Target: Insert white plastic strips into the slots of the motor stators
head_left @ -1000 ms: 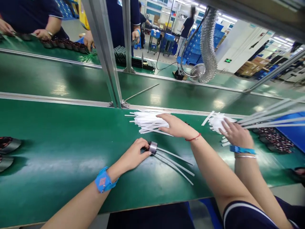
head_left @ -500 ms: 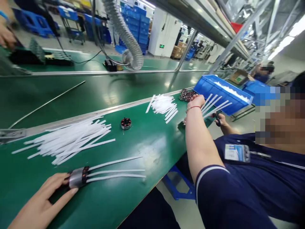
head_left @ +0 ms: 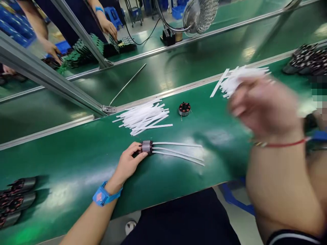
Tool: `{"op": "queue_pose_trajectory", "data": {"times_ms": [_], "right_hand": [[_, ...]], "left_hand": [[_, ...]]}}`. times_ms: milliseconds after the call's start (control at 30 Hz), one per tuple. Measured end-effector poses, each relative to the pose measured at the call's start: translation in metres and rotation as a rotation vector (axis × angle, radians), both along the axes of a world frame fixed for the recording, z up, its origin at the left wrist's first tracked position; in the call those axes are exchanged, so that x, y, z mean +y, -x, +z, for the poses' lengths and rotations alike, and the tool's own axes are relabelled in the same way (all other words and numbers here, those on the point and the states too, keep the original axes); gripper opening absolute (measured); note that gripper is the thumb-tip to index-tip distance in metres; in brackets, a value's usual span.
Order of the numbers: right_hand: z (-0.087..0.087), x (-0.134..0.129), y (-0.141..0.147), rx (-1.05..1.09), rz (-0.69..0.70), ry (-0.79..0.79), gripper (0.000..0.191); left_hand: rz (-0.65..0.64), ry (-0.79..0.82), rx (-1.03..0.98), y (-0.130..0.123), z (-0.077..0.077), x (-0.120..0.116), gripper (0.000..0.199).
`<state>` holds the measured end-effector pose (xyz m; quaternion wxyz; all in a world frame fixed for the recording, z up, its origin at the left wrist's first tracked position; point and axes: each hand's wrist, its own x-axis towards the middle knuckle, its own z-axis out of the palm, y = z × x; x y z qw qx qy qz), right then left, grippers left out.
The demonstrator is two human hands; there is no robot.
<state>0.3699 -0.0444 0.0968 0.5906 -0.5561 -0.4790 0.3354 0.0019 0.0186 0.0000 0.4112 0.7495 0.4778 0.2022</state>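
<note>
My left hand [head_left: 129, 161], wearing a blue wrist strap, grips a motor stator [head_left: 146, 147] between thumb and fingers. The stator lies on its side on the green bench. Three thin white sleeves [head_left: 178, 152] stick out of it to the right. My right hand [head_left: 265, 105], with a red bracelet, is raised over the right of the bench. Motion blur smears its fingers, so anything in them is hidden. Beyond my left hand are a pile of white strips [head_left: 145, 115] and a single stator [head_left: 184, 109] with copper windings.
Behind my right hand is another white strip pile [head_left: 245, 76]. Several stators [head_left: 309, 59] are heaped at the far right, with more stators [head_left: 17, 200] at the left. A metal rail [head_left: 163, 94] runs along the bench's back. A co-worker's hand [head_left: 108, 29] is across the line.
The view has swung left. My right hand has come away from the stator heap beside the blue bin, back leftward and nearer me. My left hand still holds the stator in place.
</note>
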Motion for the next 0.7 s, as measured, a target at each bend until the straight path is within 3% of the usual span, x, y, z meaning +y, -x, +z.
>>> {"op": "queue_pose_trajectory", "data": {"times_ms": [67,167,267,400,500,600,633,700], "right_hand": [[-0.030,-0.010,0.065,-0.234,0.479,0.109,0.038],[-0.065,-0.020,0.126,-0.770,0.609,0.109,0.042],[-0.076,-0.024,0.136,-0.965,0.594,0.157,0.028],[-0.065,-0.025,0.122,-0.879,0.588,0.229,0.015],[-0.058,-0.031,0.113,-0.688,0.705,0.335,0.027],[-0.064,-0.041,0.098,-0.388,0.802,0.424,0.031],[-0.068,-0.044,0.090,-0.267,0.738,0.434,0.030],[-0.076,-0.048,0.064,-0.006,0.409,0.388,0.029]], "left_hand": [[0.082,0.046,-0.134,0.005,-0.004,-0.001,0.020],[0.173,0.177,-0.437,0.008,-0.009,-0.003,0.027],[0.196,0.351,-0.598,0.008,-0.010,-0.006,0.034],[0.179,0.458,-0.649,0.006,-0.006,-0.011,0.038],[0.176,0.452,-0.654,0.005,-0.006,-0.011,0.036],[0.240,0.443,-0.641,0.004,-0.007,-0.011,0.031],[0.269,0.448,-0.635,0.004,-0.007,-0.010,0.032],[0.321,0.479,-0.612,0.006,-0.007,-0.009,0.035]]}}
